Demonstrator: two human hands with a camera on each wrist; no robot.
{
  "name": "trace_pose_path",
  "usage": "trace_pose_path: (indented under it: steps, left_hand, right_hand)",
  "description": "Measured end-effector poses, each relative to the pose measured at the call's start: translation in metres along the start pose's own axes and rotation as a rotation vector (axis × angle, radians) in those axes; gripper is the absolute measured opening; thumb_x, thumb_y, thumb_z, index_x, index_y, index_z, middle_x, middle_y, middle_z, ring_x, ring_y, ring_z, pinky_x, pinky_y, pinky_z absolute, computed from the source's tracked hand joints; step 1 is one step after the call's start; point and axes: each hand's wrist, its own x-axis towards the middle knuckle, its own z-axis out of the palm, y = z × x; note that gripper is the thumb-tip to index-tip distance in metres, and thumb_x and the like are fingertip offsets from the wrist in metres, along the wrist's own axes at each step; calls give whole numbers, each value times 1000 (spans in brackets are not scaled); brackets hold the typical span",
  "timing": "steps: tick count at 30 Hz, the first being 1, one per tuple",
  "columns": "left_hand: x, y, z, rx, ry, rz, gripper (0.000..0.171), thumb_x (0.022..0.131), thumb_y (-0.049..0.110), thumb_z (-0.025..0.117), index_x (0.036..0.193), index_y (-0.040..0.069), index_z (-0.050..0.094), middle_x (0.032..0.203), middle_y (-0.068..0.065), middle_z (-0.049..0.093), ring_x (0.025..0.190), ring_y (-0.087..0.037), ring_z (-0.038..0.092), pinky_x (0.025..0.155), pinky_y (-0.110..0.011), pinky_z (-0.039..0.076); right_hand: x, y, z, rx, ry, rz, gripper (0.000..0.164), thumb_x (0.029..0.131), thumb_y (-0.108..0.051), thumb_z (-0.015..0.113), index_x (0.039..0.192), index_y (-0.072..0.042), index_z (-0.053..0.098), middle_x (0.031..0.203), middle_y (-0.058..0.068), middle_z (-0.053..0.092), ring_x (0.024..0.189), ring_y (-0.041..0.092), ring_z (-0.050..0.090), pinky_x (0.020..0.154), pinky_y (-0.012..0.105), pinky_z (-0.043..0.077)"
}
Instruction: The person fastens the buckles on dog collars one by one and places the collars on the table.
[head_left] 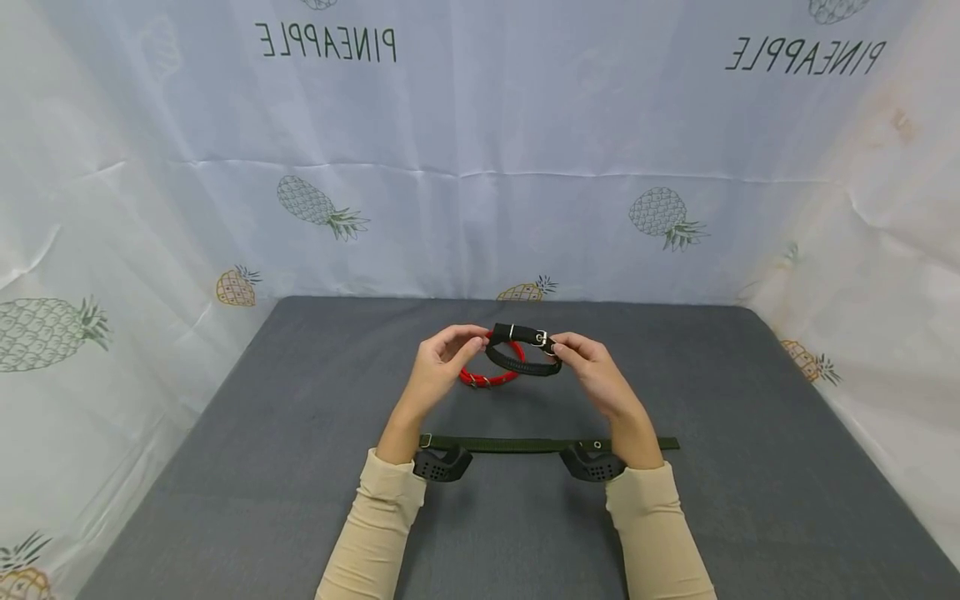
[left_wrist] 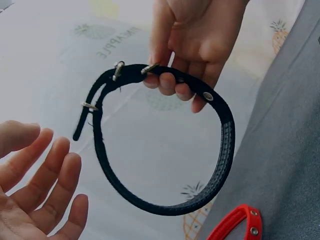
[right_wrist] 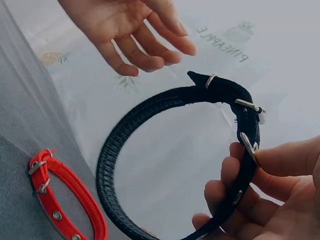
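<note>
A black buckled collar [head_left: 525, 368] is held up above the table, closed into a loop. My right hand [head_left: 600, 375] pinches it between thumb and fingers beside the metal D-ring, close to the buckle [right_wrist: 249, 106]. The left hand [left_wrist: 42, 185] has its fingers spread, near the strap's loose tail [left_wrist: 79, 129] but apart from it in the left wrist view. A metal keeper [left_wrist: 90, 106] sits round the tail. Behind the black loop, a red collar [right_wrist: 60, 212] with metal eyelets lies on the table, also buckled into a ring.
A dark green strap [head_left: 517, 446] with a buckle at its left end lies straight across the grey table [head_left: 300, 517], under my wrists. Black devices [head_left: 442, 465] are worn on both wrists. A white curtain [head_left: 465, 100] printed with pineapples surrounds the table's back and sides.
</note>
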Motion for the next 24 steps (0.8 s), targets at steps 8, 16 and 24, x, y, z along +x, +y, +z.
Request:
trace_pose_path:
  steps: [8, 16, 24]
  left_hand:
    - [-1, 1, -1, 15, 4, 8, 27, 96, 8, 57, 117, -8, 61, 109, -28, 64, 93, 3, 63, 85, -18, 52]
    - [0, 2, -1, 6, 0, 29, 26, 96, 6, 57, 115, -11, 60, 107, -26, 65, 93, 2, 64, 86, -16, 52]
    - [-1, -1, 0, -6, -17, 4, 24, 96, 7, 56, 115, -7, 62, 110, -28, 64, 93, 5, 63, 90, -16, 52]
  right_hand:
    - [0, 1, 0, -87, 104, -3, 29, 102, -10, 45, 117, 11, 58, 101, 2, 61, 94, 9, 51, 91, 31, 40]
    - [4, 12, -5, -196, 138, -27, 29, 102, -11, 45, 119, 8, 60, 117, 25, 60, 95, 6, 56, 92, 31, 46]
    - [6, 33, -10, -330, 171, -84, 26, 101, -9, 49, 115, 9, 61, 109, 27, 63, 89, 7, 59, 82, 28, 51]
